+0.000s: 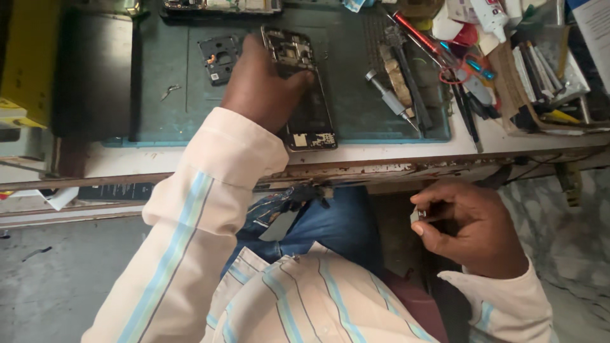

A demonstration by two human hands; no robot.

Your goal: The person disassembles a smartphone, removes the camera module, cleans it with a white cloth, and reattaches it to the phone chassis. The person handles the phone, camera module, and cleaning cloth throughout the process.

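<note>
An opened phone (309, 117) with its back removed lies on the teal work mat (159, 114), circuit parts showing at its top and bottom. My left hand (262, 86) rests on its left side and holds it down, thumb across the body. A small black cover piece (219, 58) lies just left of the phone. My right hand (470, 225) is down below the table edge, over my lap, fingers pinched on a tiny pale part (416, 216) that is too small to identify.
Right of the phone lie a silver screwdriver (391, 100), a brush (397, 76), red-handled tools (422, 38) and a heap of clutter (540, 70). A dark panel (95, 70) and a yellow box (25, 57) sit at left. The worn table edge (381, 168) runs across.
</note>
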